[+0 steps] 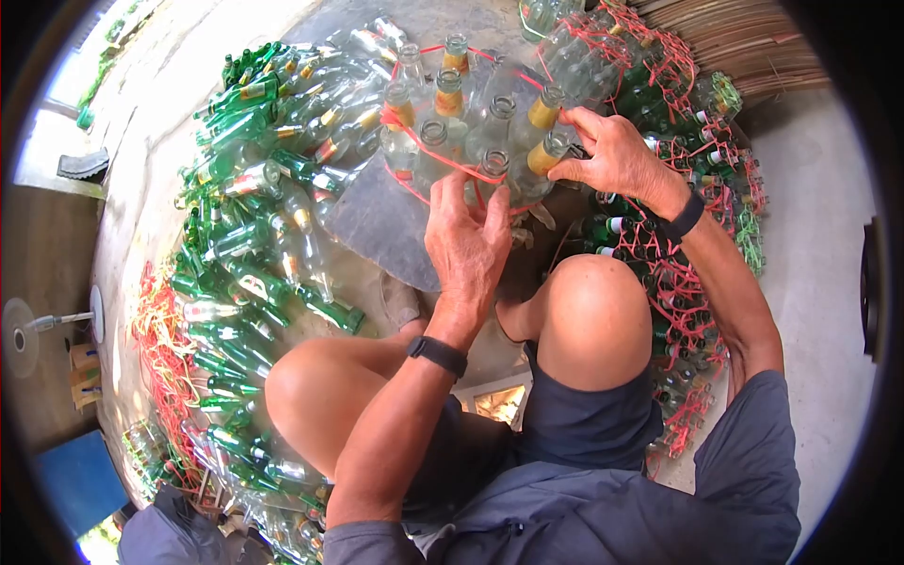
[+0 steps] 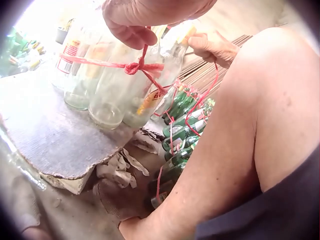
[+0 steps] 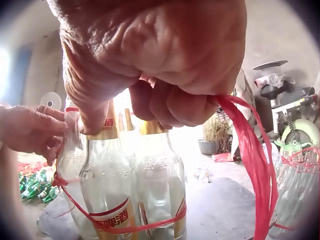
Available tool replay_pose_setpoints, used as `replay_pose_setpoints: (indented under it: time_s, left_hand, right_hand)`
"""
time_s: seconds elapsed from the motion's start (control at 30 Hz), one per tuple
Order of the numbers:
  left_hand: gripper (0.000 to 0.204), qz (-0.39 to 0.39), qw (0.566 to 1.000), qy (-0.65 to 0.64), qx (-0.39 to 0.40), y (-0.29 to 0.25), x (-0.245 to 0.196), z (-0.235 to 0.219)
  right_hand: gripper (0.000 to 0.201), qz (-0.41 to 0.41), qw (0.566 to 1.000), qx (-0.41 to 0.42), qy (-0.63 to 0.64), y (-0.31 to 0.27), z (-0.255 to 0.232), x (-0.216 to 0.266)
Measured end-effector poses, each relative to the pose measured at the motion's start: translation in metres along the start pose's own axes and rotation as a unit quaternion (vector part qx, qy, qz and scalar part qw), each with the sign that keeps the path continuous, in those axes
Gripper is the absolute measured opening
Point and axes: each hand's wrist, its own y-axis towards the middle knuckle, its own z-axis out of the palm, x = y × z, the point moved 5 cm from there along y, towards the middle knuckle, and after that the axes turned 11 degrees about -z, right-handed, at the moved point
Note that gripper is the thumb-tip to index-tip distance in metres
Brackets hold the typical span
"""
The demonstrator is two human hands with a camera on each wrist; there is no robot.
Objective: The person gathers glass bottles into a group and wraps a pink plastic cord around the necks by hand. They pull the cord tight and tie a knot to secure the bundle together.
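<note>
1. A cluster of clear glass bottles (image 1: 471, 127) stands upright on a flat grey slab (image 1: 377, 221), necks packed close together, several with gold foil collars.
2. A red plastic string (image 1: 443, 155) runs round the cluster; the left wrist view shows it wrapped about the bottle bodies and knotted into a bow on the near side.
3. The left hand (image 1: 468, 235) is at the near edge of the cluster, fingers bent over the bottles – in the left wrist view its fingertips pinch the red string just above the knot.
4. The right hand (image 1: 612, 155) is at the right side of the cluster, over the gold-collared necks. In the right wrist view its fingers (image 3: 170, 100) are curled tight round a strand of the red string, which hangs down from the fist.
5. To the left of the slab lies a heap of green and clear bottles (image 1: 254, 217), tipped on their sides, with loose red string (image 1: 160, 348) beside them.
6. To the right, just beside the person's knee (image 1: 593, 320), are bundles of bottles already bound in red string (image 1: 678, 282).
7. The person sits low, knees bare, a dark band on each wrist.
</note>
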Motion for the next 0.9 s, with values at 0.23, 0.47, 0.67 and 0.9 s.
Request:
replay_pose_setpoints:
  time_s: [0.23, 0.47, 0.67, 0.9]
  left_hand:
    - [0.036, -0.026, 0.999, -0.003, 0.018, -0.001, 0.002, -0.001]
    - [0.038, 0.015, 1.0, 0.019, 0.015, 0.0, 0.003, -0.001]
    - [0.037, 0.029, 0.999, 0.009, 0.016, 0.0, 0.003, 0.0]
    - [0.037, 0.047, 0.998, 0.032, 0.013, 0.002, 0.006, -0.001]
  right_hand:
    - [0.063, -0.005, 1.0, -0.011, -0.006, -0.005, 0.005, 0.004]
    - [0.056, -0.027, 0.998, -0.05, -0.004, -0.007, 0.009, 0.005]
    - [0.054, -0.024, 0.998, -0.065, 0.004, -0.01, 0.012, 0.002]
    - [0.054, -0.044, 0.997, -0.067, -0.015, -0.011, 0.014, 0.006]
